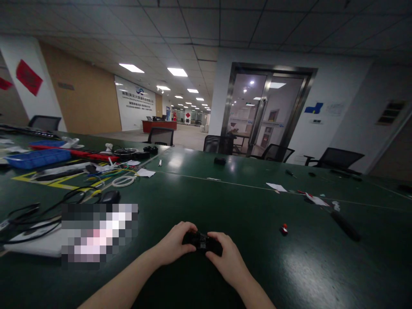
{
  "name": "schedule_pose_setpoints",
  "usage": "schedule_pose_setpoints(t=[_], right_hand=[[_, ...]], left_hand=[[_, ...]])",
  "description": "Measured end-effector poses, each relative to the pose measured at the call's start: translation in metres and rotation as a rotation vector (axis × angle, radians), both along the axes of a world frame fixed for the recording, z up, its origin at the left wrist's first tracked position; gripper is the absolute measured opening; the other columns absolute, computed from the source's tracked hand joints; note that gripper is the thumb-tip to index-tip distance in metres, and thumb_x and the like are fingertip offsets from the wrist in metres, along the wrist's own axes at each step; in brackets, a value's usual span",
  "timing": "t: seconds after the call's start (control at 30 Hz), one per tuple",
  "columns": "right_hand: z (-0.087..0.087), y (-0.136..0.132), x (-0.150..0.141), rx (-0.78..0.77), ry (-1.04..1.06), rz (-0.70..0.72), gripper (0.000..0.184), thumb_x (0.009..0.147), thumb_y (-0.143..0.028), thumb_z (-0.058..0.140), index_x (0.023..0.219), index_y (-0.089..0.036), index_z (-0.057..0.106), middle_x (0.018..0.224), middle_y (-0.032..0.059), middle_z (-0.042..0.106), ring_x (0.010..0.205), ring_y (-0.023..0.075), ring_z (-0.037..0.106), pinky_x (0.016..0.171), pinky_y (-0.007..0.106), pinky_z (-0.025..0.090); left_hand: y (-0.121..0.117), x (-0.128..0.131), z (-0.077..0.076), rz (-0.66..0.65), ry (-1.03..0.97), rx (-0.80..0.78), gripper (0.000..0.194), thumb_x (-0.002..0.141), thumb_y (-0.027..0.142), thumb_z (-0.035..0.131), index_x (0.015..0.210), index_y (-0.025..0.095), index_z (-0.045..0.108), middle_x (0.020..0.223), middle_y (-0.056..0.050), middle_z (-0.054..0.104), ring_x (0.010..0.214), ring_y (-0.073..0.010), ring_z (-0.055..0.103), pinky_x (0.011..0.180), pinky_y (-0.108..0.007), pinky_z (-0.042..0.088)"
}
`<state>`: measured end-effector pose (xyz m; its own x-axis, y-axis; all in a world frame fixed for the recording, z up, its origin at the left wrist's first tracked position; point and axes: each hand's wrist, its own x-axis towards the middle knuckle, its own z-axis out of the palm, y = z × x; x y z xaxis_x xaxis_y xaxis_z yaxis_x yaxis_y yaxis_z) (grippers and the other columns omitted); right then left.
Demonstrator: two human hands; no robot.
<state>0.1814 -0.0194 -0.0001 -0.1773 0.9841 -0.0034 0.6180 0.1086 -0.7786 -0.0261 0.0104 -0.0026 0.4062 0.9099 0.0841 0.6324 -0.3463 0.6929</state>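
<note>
Black object (202,242) stretches sideways, its ends grasped by left hand (174,243) and right hand (229,259)

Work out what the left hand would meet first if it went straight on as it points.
The left hand would meet the black device, already gripped at its fingers; past that, the right hand seems next, though depth is unclear.

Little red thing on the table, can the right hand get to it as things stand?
Probably yes: nothing seems to stand between the right hand and the red thing. That hand grips the black object, though, so it would likely have to let go first.
</note>
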Motion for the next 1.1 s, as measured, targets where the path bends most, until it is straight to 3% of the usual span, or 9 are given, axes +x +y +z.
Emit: schedule_pose_setpoints(t=[0.33, 0.73, 1.1], right_hand=[[0.000, -0.001, 0.000, -0.023, -0.003, -0.002, 0.045, 0.071, -0.022, 0.061, 0.114, -0.031, 0.054, 0.119, -0.0020, 0.055, 0.115, 0.0208, 0.048, 0.095, 0.036, 0.039], [0.002, -0.002, 0.001, 0.019, -0.008, 0.033, 0.041, 0.072, -0.023, 0.059, 0.113, -0.030, 0.055, 0.117, -0.0006, 0.055, 0.113, 0.0205, 0.049, 0.093, 0.036, 0.039], [0.009, -0.005, -0.011, 0.070, -0.121, 0.028, 0.029, 0.070, -0.025, 0.063, 0.098, -0.032, 0.063, 0.110, -0.0009, 0.057, 0.107, 0.0229, 0.050, 0.091, 0.039, 0.038]], left_hand=[[-0.003, 0.001, 0.008, 0.022, 0.050, -0.010, 0.028, 0.070, 0.023, 0.065, 0.097, 0.022, 0.057, 0.101, -0.002, 0.058, 0.094, -0.0208, 0.053, 0.081, -0.031, 0.042], [-0.004, 0.001, 0.010, -0.003, 0.058, -0.022, 0.035, 0.069, 0.024, 0.066, 0.103, 0.023, 0.055, 0.105, -0.003, 0.058, 0.098, -0.0227, 0.053, 0.084, -0.033, 0.041], [0.001, -0.006, -0.004, -0.041, -0.024, 0.017, 0.049, 0.070, 0.027, 0.067, 0.116, 0.023, 0.051, 0.113, -0.005, 0.058, 0.106, -0.0235, 0.051, 0.096, -0.037, 0.038]])
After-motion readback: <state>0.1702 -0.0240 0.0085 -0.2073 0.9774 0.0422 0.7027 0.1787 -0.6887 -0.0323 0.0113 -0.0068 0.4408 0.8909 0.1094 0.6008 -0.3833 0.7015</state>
